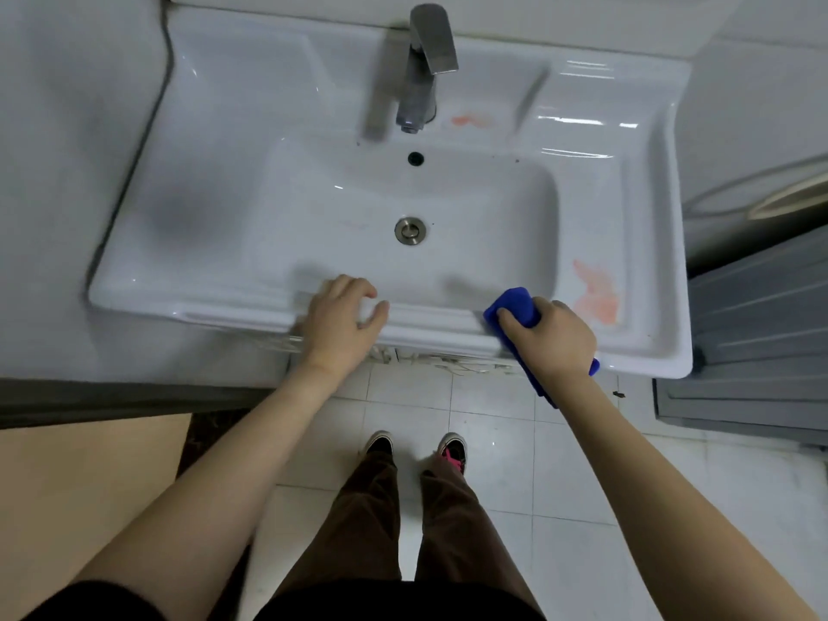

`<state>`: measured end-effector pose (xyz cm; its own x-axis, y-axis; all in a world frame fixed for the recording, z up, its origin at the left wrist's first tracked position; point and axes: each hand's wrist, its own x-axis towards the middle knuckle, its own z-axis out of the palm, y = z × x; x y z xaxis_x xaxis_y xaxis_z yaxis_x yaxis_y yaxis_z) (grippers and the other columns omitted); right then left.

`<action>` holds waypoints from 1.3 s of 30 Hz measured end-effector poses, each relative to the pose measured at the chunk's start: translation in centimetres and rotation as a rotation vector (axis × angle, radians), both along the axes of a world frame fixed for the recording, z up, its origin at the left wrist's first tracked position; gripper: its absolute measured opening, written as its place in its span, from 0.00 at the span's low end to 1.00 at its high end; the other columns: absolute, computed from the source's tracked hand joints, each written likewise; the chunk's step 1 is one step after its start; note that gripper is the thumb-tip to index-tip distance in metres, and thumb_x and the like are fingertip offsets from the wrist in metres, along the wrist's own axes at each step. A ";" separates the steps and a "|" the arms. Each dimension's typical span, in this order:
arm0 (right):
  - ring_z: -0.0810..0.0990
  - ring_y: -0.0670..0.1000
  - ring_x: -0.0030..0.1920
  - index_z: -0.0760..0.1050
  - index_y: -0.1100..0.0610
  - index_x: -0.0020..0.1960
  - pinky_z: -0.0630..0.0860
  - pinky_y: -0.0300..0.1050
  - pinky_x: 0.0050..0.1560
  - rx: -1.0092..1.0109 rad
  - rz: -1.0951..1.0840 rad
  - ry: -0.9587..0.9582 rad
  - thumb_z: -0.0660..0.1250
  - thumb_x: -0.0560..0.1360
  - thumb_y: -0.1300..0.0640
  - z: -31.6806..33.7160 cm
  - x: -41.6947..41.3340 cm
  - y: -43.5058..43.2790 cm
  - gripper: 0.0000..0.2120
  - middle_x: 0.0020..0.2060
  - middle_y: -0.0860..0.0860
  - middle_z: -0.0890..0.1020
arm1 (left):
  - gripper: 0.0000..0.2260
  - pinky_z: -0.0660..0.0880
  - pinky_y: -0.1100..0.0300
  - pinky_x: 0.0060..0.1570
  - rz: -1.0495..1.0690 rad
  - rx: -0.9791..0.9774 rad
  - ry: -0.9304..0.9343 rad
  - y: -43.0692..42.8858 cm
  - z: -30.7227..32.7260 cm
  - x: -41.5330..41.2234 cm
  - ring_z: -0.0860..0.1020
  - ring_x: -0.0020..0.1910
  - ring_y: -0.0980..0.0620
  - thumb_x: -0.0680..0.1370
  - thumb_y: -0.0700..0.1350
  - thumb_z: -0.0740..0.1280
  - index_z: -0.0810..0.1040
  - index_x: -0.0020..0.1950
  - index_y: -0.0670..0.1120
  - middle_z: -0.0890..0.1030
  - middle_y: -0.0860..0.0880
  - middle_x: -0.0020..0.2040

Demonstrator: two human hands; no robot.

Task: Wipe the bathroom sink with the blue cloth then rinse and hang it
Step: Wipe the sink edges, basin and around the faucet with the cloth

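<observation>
**Soft cloth at the sink's front rim**

The right hand grips the bunched soft blue cloth on the white ceramic sink's front edge, near its right corner. The left hand rests loosely spread, empty. Light, limp, probably slippery wet: best held bunched.

1. Right hand grips the blue cloth on the front rim of the white sink.
2. Left hand rests on that rim, fingers loosely curled.
3. Orange smears sit right of the cloth and beside the faucet.
</observation>
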<state>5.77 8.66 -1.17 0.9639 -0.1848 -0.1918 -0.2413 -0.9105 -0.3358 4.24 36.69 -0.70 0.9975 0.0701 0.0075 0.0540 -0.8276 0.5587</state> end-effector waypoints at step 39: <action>0.74 0.59 0.41 0.75 0.57 0.36 0.61 0.46 0.34 -0.101 -0.085 -0.123 0.67 0.71 0.40 -0.3 -0.9 -6.5 0.19 0.34 0.55 0.75 | 0.10 0.69 0.53 0.40 -0.082 0.187 -0.203 -10.5 -4.3 -0.7 0.74 0.37 0.43 0.75 0.49 0.66 0.76 0.34 0.49 0.76 0.48 0.35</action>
